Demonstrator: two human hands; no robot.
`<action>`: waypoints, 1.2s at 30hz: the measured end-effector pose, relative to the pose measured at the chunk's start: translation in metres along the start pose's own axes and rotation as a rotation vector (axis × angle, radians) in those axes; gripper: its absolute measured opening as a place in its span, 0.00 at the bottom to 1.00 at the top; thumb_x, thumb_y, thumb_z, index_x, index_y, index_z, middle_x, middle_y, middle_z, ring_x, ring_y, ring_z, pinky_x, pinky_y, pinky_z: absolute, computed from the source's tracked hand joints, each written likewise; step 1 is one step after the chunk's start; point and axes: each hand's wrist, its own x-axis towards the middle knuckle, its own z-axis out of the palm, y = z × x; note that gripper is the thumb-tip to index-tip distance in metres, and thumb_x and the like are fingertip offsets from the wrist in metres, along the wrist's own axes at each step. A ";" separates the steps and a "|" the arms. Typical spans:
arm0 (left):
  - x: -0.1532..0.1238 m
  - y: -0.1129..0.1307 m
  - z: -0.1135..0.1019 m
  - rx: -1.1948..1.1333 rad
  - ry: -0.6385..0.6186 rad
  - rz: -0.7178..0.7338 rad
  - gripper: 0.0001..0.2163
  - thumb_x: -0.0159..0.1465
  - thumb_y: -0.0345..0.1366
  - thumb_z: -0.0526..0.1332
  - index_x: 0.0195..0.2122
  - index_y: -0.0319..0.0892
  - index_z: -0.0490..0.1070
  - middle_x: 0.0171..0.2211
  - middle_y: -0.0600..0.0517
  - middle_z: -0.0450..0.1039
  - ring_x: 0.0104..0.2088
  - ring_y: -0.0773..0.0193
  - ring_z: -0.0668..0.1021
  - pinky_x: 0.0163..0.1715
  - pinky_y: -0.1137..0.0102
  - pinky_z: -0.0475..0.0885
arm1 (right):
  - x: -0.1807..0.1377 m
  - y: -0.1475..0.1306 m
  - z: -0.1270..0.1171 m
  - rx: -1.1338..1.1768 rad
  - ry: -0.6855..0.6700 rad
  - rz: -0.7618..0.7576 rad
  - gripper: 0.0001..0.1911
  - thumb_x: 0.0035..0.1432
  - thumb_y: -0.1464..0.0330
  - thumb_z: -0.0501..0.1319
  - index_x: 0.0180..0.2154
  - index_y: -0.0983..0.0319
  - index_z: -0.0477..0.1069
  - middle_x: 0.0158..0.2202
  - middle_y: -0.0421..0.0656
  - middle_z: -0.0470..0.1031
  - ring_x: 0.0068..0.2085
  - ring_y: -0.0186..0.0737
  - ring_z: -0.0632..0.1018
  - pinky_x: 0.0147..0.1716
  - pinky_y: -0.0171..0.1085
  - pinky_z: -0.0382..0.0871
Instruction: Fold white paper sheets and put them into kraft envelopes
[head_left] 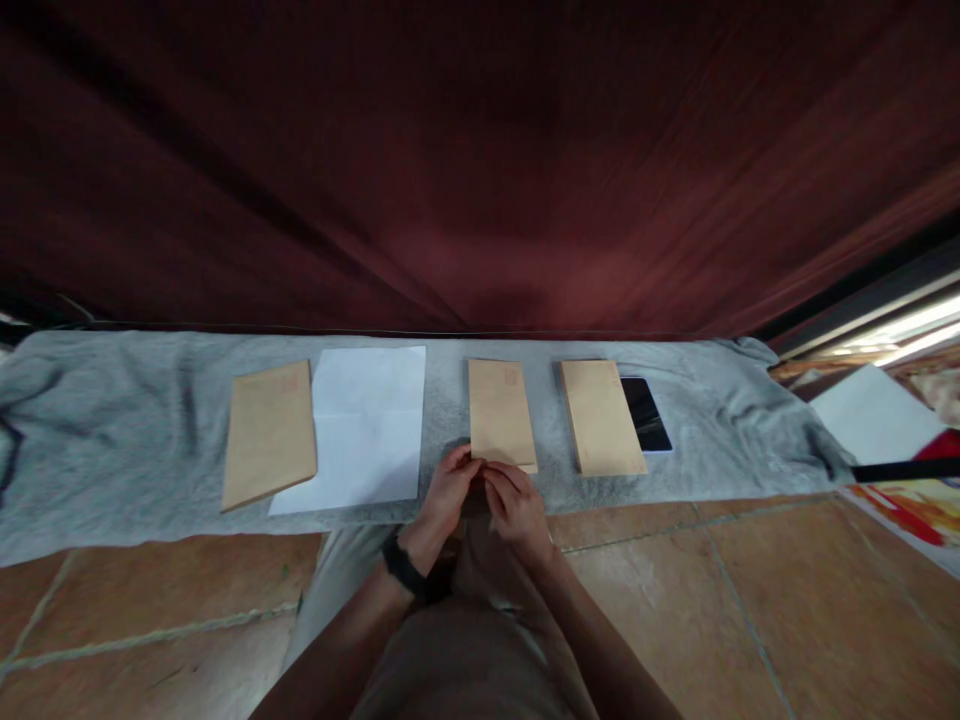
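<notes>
A brown paper envelope (499, 405) lies on the grey cloth right in front of me, with a faint printed mark near its far right corner. My left hand (446, 492) is closed at its near left corner, fingers bent and pinching the edge. At the near edge, my right hand (519, 508) is closed too, its fingertips meeting those of the left. The fingers partly cover that edge, where a thin paler strip shows at the right. A dark band circles my left wrist.
Left of the envelope lies a creased white paper sheet (369, 425), partly under a stack of brown envelopes (270, 435). On the right, another envelope stack (604, 418) overlaps a dark-screened phone (646, 415). A dark red curtain (480, 200) hangs behind the grey cloth (161, 430).
</notes>
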 end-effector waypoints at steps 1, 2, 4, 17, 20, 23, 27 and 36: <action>0.001 -0.001 -0.003 0.075 0.005 0.002 0.14 0.54 0.36 0.66 0.41 0.40 0.76 0.37 0.50 0.81 0.37 0.62 0.81 0.38 0.68 0.77 | -0.003 0.004 -0.002 0.048 0.012 0.023 0.16 0.69 0.72 0.51 0.52 0.60 0.75 0.51 0.47 0.78 0.52 0.44 0.78 0.55 0.45 0.74; 0.002 -0.003 -0.006 0.150 0.016 0.001 0.14 0.55 0.37 0.65 0.43 0.40 0.75 0.36 0.50 0.80 0.34 0.63 0.81 0.35 0.69 0.77 | -0.007 0.008 -0.005 0.081 0.029 0.057 0.17 0.69 0.71 0.51 0.52 0.59 0.74 0.52 0.48 0.78 0.53 0.44 0.77 0.55 0.45 0.73; 0.003 -0.005 -0.010 0.319 0.048 0.011 0.15 0.58 0.36 0.62 0.47 0.40 0.73 0.34 0.52 0.79 0.27 0.66 0.79 0.28 0.71 0.75 | -0.012 0.018 -0.011 0.102 0.082 0.138 0.17 0.69 0.71 0.51 0.52 0.59 0.74 0.50 0.48 0.78 0.52 0.45 0.77 0.54 0.46 0.73; -0.043 -0.018 -0.011 1.396 -0.032 0.714 0.18 0.71 0.34 0.52 0.60 0.40 0.68 0.58 0.41 0.72 0.59 0.54 0.74 0.59 0.58 0.71 | 0.002 0.027 0.002 -0.203 0.120 0.286 0.08 0.69 0.66 0.56 0.41 0.60 0.72 0.40 0.46 0.73 0.43 0.46 0.72 0.45 0.44 0.66; -0.051 -0.029 -0.016 1.537 -0.163 0.773 0.21 0.70 0.33 0.52 0.64 0.36 0.66 0.63 0.41 0.69 0.64 0.53 0.70 0.64 0.57 0.66 | 0.000 0.021 0.001 -0.222 0.107 0.255 0.10 0.70 0.67 0.54 0.43 0.61 0.73 0.44 0.49 0.75 0.46 0.48 0.72 0.48 0.47 0.66; -0.052 -0.037 -0.021 1.630 -0.207 0.781 0.24 0.68 0.28 0.51 0.65 0.33 0.64 0.66 0.40 0.66 0.67 0.53 0.66 0.66 0.58 0.64 | -0.008 0.008 0.000 -0.147 0.046 0.118 0.14 0.71 0.69 0.51 0.51 0.61 0.72 0.52 0.50 0.75 0.53 0.47 0.72 0.54 0.48 0.66; -0.052 -0.041 -0.021 1.674 -0.198 0.757 0.26 0.65 0.25 0.49 0.66 0.31 0.63 0.67 0.40 0.64 0.68 0.54 0.65 0.67 0.58 0.62 | -0.022 -0.006 0.001 -0.116 -0.041 0.006 0.23 0.72 0.70 0.47 0.64 0.63 0.62 0.60 0.50 0.73 0.62 0.44 0.70 0.64 0.50 0.61; -0.056 -0.035 -0.019 1.662 -0.183 0.722 0.27 0.68 0.31 0.52 0.68 0.33 0.59 0.69 0.42 0.60 0.70 0.54 0.62 0.68 0.58 0.60 | -0.038 0.013 -0.006 -0.259 -0.070 0.050 0.24 0.73 0.67 0.47 0.67 0.63 0.61 0.63 0.52 0.71 0.65 0.45 0.69 0.67 0.53 0.60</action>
